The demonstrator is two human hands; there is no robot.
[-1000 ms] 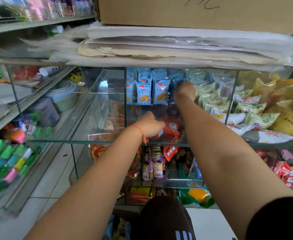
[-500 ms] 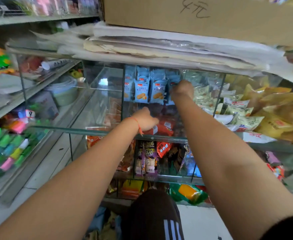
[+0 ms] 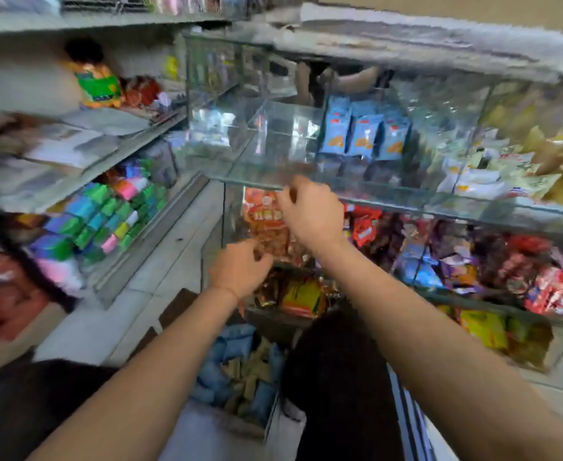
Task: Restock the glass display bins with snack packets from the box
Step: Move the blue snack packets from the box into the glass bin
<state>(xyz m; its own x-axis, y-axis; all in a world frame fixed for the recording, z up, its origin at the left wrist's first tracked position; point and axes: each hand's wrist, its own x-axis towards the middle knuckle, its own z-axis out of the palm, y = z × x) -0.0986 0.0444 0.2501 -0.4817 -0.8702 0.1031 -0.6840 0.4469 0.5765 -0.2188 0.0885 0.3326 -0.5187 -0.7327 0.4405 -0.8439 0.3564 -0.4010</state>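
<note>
Two hands: both reach forward in front of the glass display bins [image 3: 366,191], at the level of the second tier.
Right hand [image 3: 310,216]: raised just under the front glass edge of the top tier, fingers curled, thumb and forefinger pinched together at the top edge of a red snack packet [image 3: 263,207]; motion blur keeps me from telling for certain that it grips the packet.
Left hand [image 3: 240,269]: lower and nearer, fingers bent toward the lower part of the same red and brown packets; whether it holds one I cannot tell.
Wrist: a thin orange-red cord [image 3: 237,297] circles the left wrist.
Blue packets [image 3: 361,136]: stand upright in a row in the top tier, up and to the right of both hands, apart from them.
Pale packets [image 3: 479,181]: heaped in the next top compartment to the right, with yellow bags [image 3: 559,151] beyond.
Second tier: red and purple packets [image 3: 456,257] fill the compartments right of the hands.
Box [image 3: 240,371]: on the floor below the arms, near the person's knee [image 3: 336,361], holding blue and tan packets; well below both hands.
Left shelves: coloured blocks [image 3: 107,211] stacked in rows, away from the hands.
Clarity: the whole view is smeared.
</note>
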